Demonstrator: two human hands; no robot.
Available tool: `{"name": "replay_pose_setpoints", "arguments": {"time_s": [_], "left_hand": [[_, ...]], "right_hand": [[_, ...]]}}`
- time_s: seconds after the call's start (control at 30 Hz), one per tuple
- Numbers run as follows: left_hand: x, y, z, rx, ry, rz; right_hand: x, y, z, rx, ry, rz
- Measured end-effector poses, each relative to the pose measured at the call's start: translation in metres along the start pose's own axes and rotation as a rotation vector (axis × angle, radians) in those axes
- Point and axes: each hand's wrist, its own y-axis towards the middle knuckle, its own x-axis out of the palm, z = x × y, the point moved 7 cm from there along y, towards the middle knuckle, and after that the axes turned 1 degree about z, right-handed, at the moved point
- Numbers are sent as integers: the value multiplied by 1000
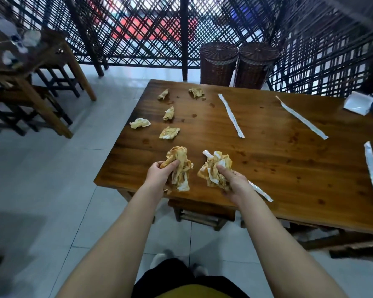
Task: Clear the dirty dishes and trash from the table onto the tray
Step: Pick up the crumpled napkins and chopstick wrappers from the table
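Over table edge, each hand grips stained napkin wad: L hand, R hand

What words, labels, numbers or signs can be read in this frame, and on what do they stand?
No text is legible.
Paper sleeve: faint bluish print, too small to read.
Red panel in the background: blurred, no letters discernible.
Napkin wad in the left hand and napkin bundle in the right hand: stains only, no print.
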Motion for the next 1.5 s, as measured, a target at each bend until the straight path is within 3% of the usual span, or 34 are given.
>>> {"name": "replay_pose_setpoints", "arguments": {"time_s": [0.17, 0.4, 0.8, 1.1, 1.23, 1.37, 1.5], "left_hand": [[-22, 20, 1, 17, -38, 8], [-63, 50, 11, 41, 89, 6], [-79, 86, -11, -34, 244, -167], [-56, 104, -30, 63, 506, -321], [-54, 108, -40, 109, 664, -272], [-59, 110, -40, 113, 669, -162], [-57, 112, -41, 111, 685, -176]], "right_hand": [[21, 2, 10, 13, 61, -35], [45, 12, 26, 1, 91, 68], [90, 22, 64, 36, 107, 163], [81, 26, 76, 76, 122, 261], [77, 27, 82, 81, 144, 292], [76, 29, 89, 98, 158, 283], [75, 31, 90, 99, 189, 297]]}}
